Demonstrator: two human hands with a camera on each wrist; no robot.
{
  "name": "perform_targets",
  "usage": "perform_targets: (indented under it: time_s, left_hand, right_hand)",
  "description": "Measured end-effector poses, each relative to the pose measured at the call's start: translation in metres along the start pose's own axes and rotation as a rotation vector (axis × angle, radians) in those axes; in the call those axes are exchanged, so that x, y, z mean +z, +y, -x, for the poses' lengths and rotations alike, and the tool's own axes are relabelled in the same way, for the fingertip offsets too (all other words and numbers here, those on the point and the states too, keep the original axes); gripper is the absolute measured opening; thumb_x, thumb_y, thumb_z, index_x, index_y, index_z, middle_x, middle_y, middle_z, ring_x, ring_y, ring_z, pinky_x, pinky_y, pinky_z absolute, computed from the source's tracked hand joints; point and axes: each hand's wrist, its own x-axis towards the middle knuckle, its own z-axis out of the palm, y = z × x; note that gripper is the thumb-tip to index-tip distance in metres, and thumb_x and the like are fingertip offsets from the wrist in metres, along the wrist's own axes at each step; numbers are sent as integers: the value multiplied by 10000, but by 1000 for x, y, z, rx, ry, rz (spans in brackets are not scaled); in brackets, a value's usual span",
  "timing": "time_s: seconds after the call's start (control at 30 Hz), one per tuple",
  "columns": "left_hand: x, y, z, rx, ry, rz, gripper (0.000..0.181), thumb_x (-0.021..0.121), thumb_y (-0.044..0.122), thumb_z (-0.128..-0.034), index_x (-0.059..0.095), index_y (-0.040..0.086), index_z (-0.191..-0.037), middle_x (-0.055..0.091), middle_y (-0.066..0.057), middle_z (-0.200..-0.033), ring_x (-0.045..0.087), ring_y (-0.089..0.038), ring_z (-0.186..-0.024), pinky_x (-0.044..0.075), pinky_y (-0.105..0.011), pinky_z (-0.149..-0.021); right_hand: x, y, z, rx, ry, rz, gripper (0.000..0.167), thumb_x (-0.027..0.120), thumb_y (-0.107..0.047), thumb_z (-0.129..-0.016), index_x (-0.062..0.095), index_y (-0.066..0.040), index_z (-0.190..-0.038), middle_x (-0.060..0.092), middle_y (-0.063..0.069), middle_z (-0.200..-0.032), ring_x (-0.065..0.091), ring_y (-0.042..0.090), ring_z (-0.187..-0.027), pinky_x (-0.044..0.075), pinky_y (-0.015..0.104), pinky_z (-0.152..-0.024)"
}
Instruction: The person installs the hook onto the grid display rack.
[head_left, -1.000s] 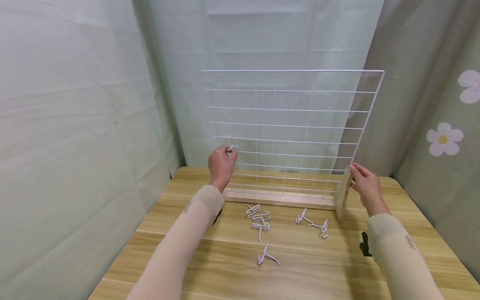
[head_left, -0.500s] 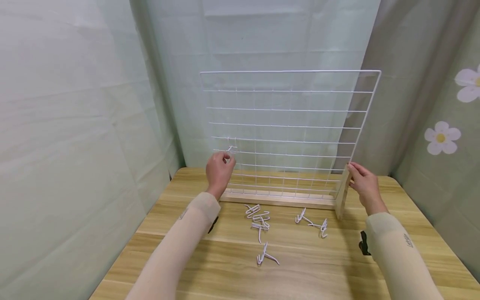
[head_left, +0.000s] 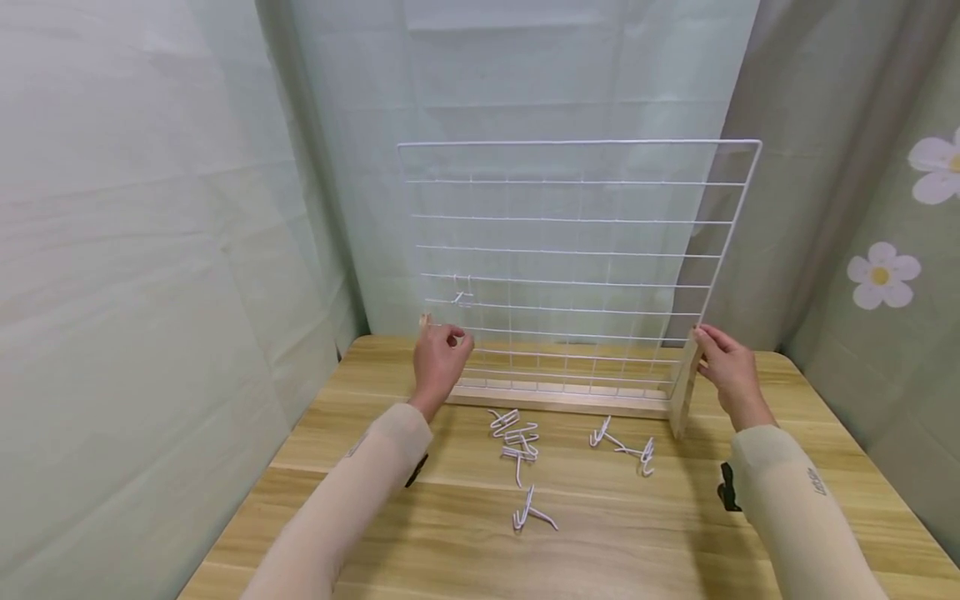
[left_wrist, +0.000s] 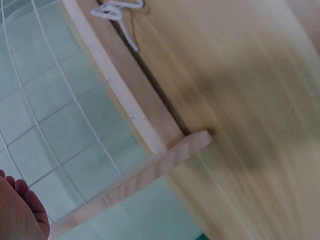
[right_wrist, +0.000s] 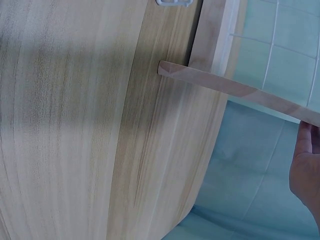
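A white wire grid (head_left: 570,250) stands upright in a wooden base (head_left: 562,400). One white hook (head_left: 461,297) hangs on the grid near its left edge. Just below that hook is the left hand (head_left: 438,362), fingers loosely bent with nothing between them, in front of the left wooden side piece. The right hand (head_left: 733,375) pinches the top of the right wooden side piece (head_left: 684,387). In the right wrist view, the right hand (right_wrist: 306,167) touches the end of that side piece (right_wrist: 240,90). The left wrist view shows the left hand (left_wrist: 22,212) beside the other side piece (left_wrist: 135,180).
Several white hooks lie on the wooden table (head_left: 637,533) before the base: a cluster at the left (head_left: 521,442), a pair to the right (head_left: 632,448), and a single one (head_left: 531,510) nearer. Pale cloth (head_left: 172,208) hangs around the table.
The left hand has let go of the hook on the grid and moved down below it. The hook stays hanging. The right hand keeps its grip on the side piece.
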Motion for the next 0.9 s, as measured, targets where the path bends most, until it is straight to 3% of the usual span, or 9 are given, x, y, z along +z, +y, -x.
perform_targets:
  time_s: [0.23, 0.6, 0.9]
  left_hand:
    - [2, 0, 21, 26, -99, 47, 136, 700, 183, -861, 731, 57, -901, 616, -50, -803, 549, -212, -759, 458, -358, -693]
    - [8, -4, 45, 43, -168, 106, 119, 741, 171, -839, 740, 74, -908, 638, -37, -818, 566, -188, -761, 475, -324, -690]
    - [6, -13, 75, 52, -270, 150, 133, 768, 157, -847, 735, 60, -932, 630, -31, -849, 581, -187, -807, 496, -324, -737]
  right_hand:
    - [1, 1, 0, 1, -1, 18, 621, 555, -487, -961, 481, -146, -1476, 457, 59, -1449, 350, 310, -1398, 323, 486, -1094]
    - [1, 2, -1, -19, -30, 50, 695, 520, -515, -967, 404, -103, -1514, 323, 162, -1565, 300, 359, -1425, 306, 515, -1101]
    - [0, 2, -4, -31, -21, 21, 600, 547, -492, -962, 499, -165, -1463, 459, 67, -1437, 348, 319, -1395, 317, 508, -1098]
